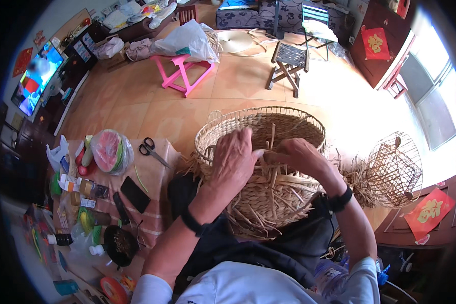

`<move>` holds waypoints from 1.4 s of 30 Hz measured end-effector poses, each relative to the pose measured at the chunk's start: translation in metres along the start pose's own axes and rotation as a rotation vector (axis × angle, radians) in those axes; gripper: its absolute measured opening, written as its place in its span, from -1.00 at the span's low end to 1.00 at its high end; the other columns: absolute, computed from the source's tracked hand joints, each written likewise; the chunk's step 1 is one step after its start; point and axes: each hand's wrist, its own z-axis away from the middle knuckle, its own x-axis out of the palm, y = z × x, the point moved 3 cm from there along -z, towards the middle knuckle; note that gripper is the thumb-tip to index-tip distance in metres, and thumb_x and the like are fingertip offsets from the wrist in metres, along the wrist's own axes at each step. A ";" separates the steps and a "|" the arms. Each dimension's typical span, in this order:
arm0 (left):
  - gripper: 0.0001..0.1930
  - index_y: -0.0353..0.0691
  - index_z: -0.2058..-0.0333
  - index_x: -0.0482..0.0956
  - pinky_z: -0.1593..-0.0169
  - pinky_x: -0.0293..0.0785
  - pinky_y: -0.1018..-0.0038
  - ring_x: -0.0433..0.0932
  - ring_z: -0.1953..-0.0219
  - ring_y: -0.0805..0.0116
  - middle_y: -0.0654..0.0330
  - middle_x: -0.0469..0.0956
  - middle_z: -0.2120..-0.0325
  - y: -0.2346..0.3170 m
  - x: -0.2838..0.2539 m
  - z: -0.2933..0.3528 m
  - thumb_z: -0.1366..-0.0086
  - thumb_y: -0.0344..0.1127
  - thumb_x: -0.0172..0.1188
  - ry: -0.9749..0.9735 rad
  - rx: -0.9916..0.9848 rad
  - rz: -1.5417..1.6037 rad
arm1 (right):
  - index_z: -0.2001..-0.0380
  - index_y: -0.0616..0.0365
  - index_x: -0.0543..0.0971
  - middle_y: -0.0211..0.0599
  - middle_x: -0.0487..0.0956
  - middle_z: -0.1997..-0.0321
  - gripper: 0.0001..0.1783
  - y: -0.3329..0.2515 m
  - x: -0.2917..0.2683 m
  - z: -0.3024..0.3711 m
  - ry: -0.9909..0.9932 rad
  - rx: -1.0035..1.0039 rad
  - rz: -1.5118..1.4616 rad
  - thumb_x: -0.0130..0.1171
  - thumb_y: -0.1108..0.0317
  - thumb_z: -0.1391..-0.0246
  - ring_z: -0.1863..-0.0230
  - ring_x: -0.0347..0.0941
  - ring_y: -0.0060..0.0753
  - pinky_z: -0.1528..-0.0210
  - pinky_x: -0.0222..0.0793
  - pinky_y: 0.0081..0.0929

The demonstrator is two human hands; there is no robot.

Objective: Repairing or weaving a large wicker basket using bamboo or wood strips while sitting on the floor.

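A large woven straw basket (268, 200) rests against my lap, tilted with its mouth away from me. Its wire rim (268, 108) shows along the far side, and loose straw ends stick out from the near wall. At the near edge of the mouth my left hand (234, 158) is closed, thumb toward the right hand. Close beside it my right hand (303, 158) is curled with its fingertips pinched on a flat straw strand (272, 157). The fingers of the left hand are partly hidden, but they appear to grip the same strand.
To the left, a cloth-covered table holds scissors (154, 152), a wrapped watermelon (111, 151), a phone (135, 194) and several bottles. A bare wire basket frame (396, 169) and loose straw (357, 180) lie right. Ahead stand a pink stool (185, 76) and a folding stool (289, 66).
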 end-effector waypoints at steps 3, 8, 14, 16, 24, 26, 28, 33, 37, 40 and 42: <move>-0.61 -0.30 -0.01 0.45 -0.05 0.52 0.11 0.63 0.10 -0.12 -0.11 0.64 0.24 0.004 0.005 0.016 -0.27 -0.30 0.32 -0.296 -0.095 -0.062 | 0.41 0.29 0.66 -0.04 0.54 0.56 -0.40 0.005 0.001 -0.016 -0.160 -0.120 -0.104 0.24 -0.17 -0.19 0.54 0.50 -0.22 0.39 0.42 -0.18; -0.56 -0.24 -0.04 0.49 0.03 0.55 0.25 0.67 0.04 0.04 -0.05 0.69 0.13 -0.012 0.031 0.024 -0.23 -0.26 0.38 -0.363 -0.190 0.324 | 0.21 0.21 0.70 -0.30 0.60 0.51 -0.55 -0.011 -0.008 -0.025 -0.260 -0.113 -0.019 0.43 0.02 -0.05 0.46 0.48 -0.52 0.40 0.38 -0.40; -0.63 -0.23 0.07 0.61 0.06 0.56 0.27 0.70 0.14 0.06 -0.02 0.71 0.25 -0.012 0.038 0.014 -0.19 -0.21 0.40 -0.423 -0.261 0.309 | 0.39 0.18 0.63 -0.34 0.61 0.53 -0.87 0.039 -0.030 -0.038 0.222 -0.389 0.429 0.21 0.37 -0.19 0.43 0.62 -0.48 0.40 0.50 -0.41; -0.65 -0.23 0.10 0.62 0.06 0.56 0.26 0.70 0.16 0.05 -0.03 0.71 0.26 -0.012 0.035 0.014 -0.18 -0.20 0.40 -0.443 -0.255 0.275 | 0.37 0.16 0.64 -0.34 0.62 0.51 -0.87 0.036 -0.029 -0.044 0.005 -0.076 0.072 0.17 0.38 -0.22 0.47 0.61 -0.48 0.44 0.51 -0.44; -0.69 -0.23 0.14 0.64 0.08 0.55 0.23 0.69 0.19 0.02 -0.04 0.69 0.31 -0.014 0.041 0.016 -0.19 -0.24 0.37 -0.408 -0.199 0.264 | 0.32 0.28 0.62 -0.19 0.64 0.51 -0.78 0.041 -0.032 -0.053 0.280 -0.244 0.140 0.01 0.41 -0.27 0.48 0.65 -0.39 0.43 0.60 -0.39; -0.68 -0.17 0.14 0.65 0.12 0.56 0.14 0.68 0.24 -0.05 -0.03 0.69 0.38 -0.014 0.043 0.015 -0.16 -0.19 0.38 -0.362 -0.119 0.270 | 0.31 0.27 0.63 -0.20 0.66 0.48 -0.77 0.049 -0.033 -0.046 0.308 -0.249 0.309 0.03 0.38 -0.29 0.49 0.64 -0.40 0.43 0.60 -0.40; -0.68 -0.17 0.14 0.65 0.11 0.56 0.14 0.68 0.24 -0.05 -0.03 0.69 0.38 -0.012 0.042 0.014 -0.16 -0.20 0.38 -0.386 -0.130 0.295 | 0.31 0.26 0.63 -0.21 0.68 0.46 -0.76 0.051 -0.037 -0.043 0.334 -0.252 0.478 0.04 0.36 -0.30 0.49 0.64 -0.41 0.43 0.59 -0.42; -0.70 -0.25 0.16 0.63 0.10 0.55 0.22 0.68 0.20 0.01 -0.03 0.69 0.32 -0.016 0.039 0.018 -0.19 -0.23 0.36 -0.414 -0.182 0.242 | 0.29 0.17 0.66 -0.28 0.69 0.45 -0.70 0.020 -0.029 -0.035 -0.298 0.086 -0.726 0.04 0.23 -0.38 0.54 0.60 -0.51 0.40 0.57 -0.49; -0.69 -0.23 0.16 0.63 0.11 0.55 0.22 0.68 0.23 0.02 -0.02 0.68 0.36 -0.016 0.043 0.018 -0.17 -0.21 0.37 -0.351 -0.131 0.268 | 0.31 0.25 0.61 -0.23 0.64 0.45 -0.82 0.047 -0.044 -0.050 0.260 -0.047 -0.365 0.12 0.36 -0.23 0.40 0.60 -0.33 0.33 0.52 -0.39; -0.70 -0.21 0.16 0.64 0.11 0.56 0.21 0.68 0.22 0.02 -0.03 0.67 0.36 -0.012 0.043 0.018 -0.17 -0.21 0.37 -0.394 -0.147 0.277 | 0.23 0.32 0.50 0.05 0.53 0.13 -0.81 0.065 -0.083 -0.032 0.708 -0.425 0.313 0.09 0.64 -0.03 0.21 0.53 0.10 0.20 0.48 -0.14; -0.71 -0.21 0.17 0.64 0.12 0.56 0.20 0.68 0.23 0.02 -0.04 0.67 0.36 -0.008 0.043 0.017 -0.17 -0.22 0.37 -0.405 -0.150 0.294 | 0.11 0.30 0.45 0.08 0.51 0.04 -0.65 0.075 -0.094 -0.018 0.789 -0.428 0.471 0.14 0.70 0.03 0.22 0.54 0.13 0.21 0.50 -0.09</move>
